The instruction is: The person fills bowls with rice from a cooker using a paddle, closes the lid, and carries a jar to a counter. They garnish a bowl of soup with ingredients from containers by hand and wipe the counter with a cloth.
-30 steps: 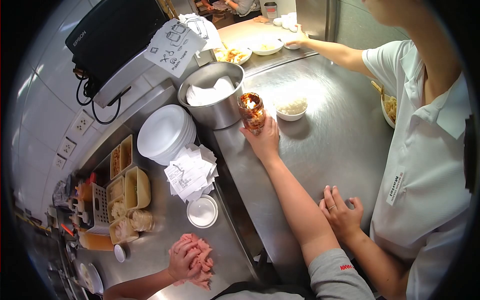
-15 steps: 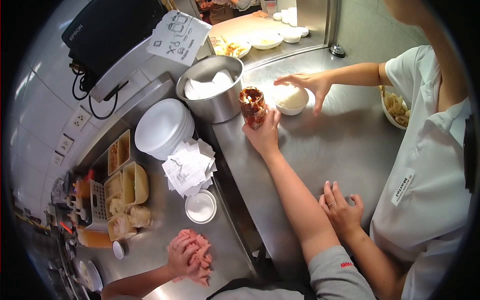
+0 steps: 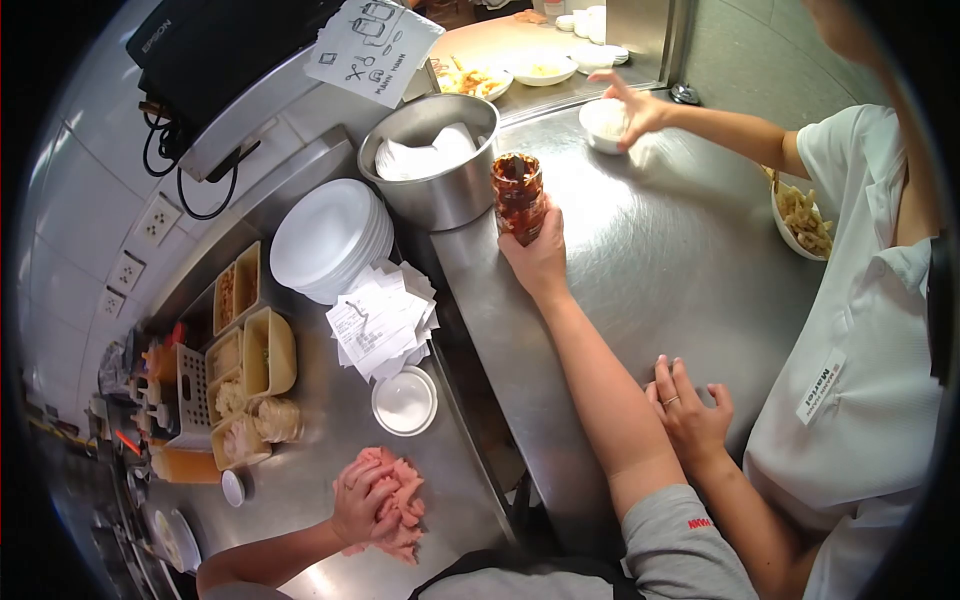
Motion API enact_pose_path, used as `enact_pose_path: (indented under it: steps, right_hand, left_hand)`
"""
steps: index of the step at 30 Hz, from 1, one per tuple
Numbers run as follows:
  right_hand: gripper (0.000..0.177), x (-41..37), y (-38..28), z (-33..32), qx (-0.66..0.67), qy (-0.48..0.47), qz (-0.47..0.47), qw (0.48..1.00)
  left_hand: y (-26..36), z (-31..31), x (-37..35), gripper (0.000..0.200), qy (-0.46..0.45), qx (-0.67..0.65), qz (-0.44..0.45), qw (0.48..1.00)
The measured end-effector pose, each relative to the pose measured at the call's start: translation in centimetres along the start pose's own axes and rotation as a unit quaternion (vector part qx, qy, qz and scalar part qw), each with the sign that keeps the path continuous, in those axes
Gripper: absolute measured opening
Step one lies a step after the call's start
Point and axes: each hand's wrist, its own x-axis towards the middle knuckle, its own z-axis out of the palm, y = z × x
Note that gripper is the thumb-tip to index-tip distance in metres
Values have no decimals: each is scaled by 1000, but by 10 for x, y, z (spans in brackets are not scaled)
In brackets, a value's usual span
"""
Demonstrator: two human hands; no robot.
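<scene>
My right hand (image 3: 540,258) is wrapped round a glass jar (image 3: 518,195) smeared inside with dark red sauce. The jar stands upright beside the steel pot (image 3: 440,195), over the steel table's left side. On the lower counter, my left hand (image 3: 362,508) presses down on a crumpled pink cloth (image 3: 404,490), its fingers curled into the folds. Farther back, a co-worker's hand (image 3: 645,112) is at a white bowl of rice (image 3: 604,124). The co-worker's other hand (image 3: 695,415) rests on the table close to my right forearm.
Stacked white plates (image 3: 325,235), paper slips (image 3: 380,320) and white bowls (image 3: 404,402) line the left counter, with food tubs (image 3: 268,355) beyond. A bowl of food (image 3: 800,220) sits by the co-worker. A gap separates counter and table. Dishes (image 3: 545,70) stand in the pass window.
The co-worker's hand has moved the rice bowl back and right, away from my jar. My right hand still grips the jar, and my left hand stays on the cloth. The view has shifted slightly.
</scene>
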Motion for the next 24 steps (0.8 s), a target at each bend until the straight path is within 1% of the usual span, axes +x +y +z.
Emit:
enact_pose_path:
  steps: [1, 3, 6, 8, 10, 11, 13, 14, 16, 17, 19, 20, 22, 24]
  right_hand:
    - [74, 0, 1, -1, 1, -1, 1, 1000]
    - [73, 0, 1, -2, -101, 16, 4, 995]
    - [77, 3, 9, 0, -67, 24, -3, 998]
    - [78, 1, 4, 1, -49, 30, 0, 998]
    - [81, -1, -3, 3, -136, 63, -33, 988]
    - [81, 0, -2, 3, -137, 61, -32, 988]
    - [83, 0, -2, 2, -132, 36, 1, 991]
    - [83, -1, -4, 1, -134, 33, 2, 990]
    - [71, 0, -10, -1, -91, 23, 26, 995]
    - [71, -1, -8, 0, -92, 22, 25, 995]
    - [62, 1, -4, 1, -40, 6, 31, 999]
    - [62, 1, -2, 1, -40, 6, 30, 999]
    - [67, 2, 1, 0, 41, -8, 90, 995]
    - [66, 3, 7, 2, 20, -6, 76, 997]
  left_hand:
    - [0, 0, 1, 38, 4, -4, 2, 1000]
    - [0, 0, -1, 37, 6, -7, 2, 1000]
    - [-3, 1, -2, 36, 1, 0, 8, 1000]
    - [-1, 2, -4, 36, -1, -8, -5, 1000]
    - [-2, 2, -3, 37, -2, -11, -4, 1000]
    - [-3, 2, -3, 37, 0, -9, 0, 1000]
    - [-3, 3, -3, 37, 1, -11, -3, 1000]
    - [-3, 3, -4, 37, 3, -11, -4, 1000]
    - [-3, 3, -3, 37, 2, -9, -3, 1000]
    - [-3, 2, -3, 37, -1, -5, 1, 1000]
    - [-3, 1, -2, 37, -2, -2, 2, 1000]
    - [-3, 1, -3, 37, -5, 1, 3, 1000]
    - [-3, 1, -3, 37, -3, 3, 2, 1000]
    - [-3, 2, -3, 37, 0, 5, 1, 1000]
